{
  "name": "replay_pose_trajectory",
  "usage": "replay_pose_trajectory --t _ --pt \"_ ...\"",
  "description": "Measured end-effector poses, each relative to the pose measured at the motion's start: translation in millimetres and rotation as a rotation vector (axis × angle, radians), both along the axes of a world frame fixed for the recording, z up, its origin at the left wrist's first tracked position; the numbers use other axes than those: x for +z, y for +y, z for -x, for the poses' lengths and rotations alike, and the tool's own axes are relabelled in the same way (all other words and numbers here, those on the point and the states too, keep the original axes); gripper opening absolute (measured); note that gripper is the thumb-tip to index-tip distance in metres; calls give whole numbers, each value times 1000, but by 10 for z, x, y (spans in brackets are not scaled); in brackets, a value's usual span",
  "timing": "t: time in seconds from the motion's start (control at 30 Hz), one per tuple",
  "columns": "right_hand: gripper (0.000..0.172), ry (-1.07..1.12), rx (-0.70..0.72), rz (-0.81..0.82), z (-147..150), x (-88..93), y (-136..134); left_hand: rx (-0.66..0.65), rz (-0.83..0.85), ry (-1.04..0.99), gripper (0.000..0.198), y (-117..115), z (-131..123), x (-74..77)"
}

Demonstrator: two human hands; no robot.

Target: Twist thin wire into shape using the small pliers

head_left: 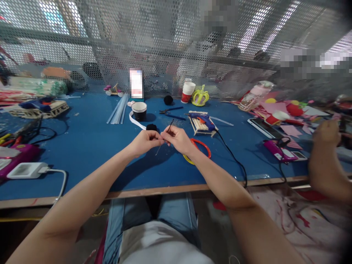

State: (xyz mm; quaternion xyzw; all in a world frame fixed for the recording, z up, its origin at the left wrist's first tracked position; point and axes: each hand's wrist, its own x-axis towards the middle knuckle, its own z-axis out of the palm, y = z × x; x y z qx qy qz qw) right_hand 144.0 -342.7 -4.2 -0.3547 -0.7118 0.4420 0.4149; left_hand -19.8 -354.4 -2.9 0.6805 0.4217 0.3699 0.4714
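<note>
Above the blue table (90, 154), my left hand (145, 142) and my right hand (177, 138) meet at the fingertips. Both are closed in a pinch on a thin dark wire (171, 124), which sticks up past my right fingers; a thin end also shows below them. A black fuzzy ball (151, 127) lies just behind my left hand. Behind it stands a black cup with a white rim (139, 112), beside a white ribbon (136, 122). Red and yellow rings (205, 146) lie partly under my right forearm.
Pliers (176, 113), a glue gun (205, 121) on a stick rack, and paper cups (188, 91) stand beyond my hands. Clear sticks (118, 110) lie left. A white adapter (26, 170) is at far left. Another person's hand (327, 132) is at right, near a phone (264, 128).
</note>
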Motion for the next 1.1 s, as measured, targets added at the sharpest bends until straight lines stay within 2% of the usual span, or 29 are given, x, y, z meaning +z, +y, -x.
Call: replay_pose_trajectory --t 0.13,0.3,0.5,0.57,0.7,0.77,0.97,1.1 --pt "36 -61 -101 -27 -12 -11 22 48 -71 73 21 3 1 -12" --pt "39 -165 -198 -143 -11 -70 58 102 -209 212 21 2 0 -45" --pt "39 -188 -257 -179 4 -85 45 94 -195 185 20 -16 -31 -64" --pt "39 -168 -231 -155 0 -68 37 70 -143 129 20 -23 -40 -53" --pt "34 -33 -20 -39 -18 -21 28 27 -26 7 22 -27 -35 -7" --pt "33 -14 24 -16 -25 -6 28 18 -2 -6 23 -21 -17 19" --pt "34 -88 -51 -41 -30 -13 45 -27 -117 118 18 24 70 58" --pt "35 -142 -101 -81 -24 -25 52 6 -205 201 19 37 81 33"
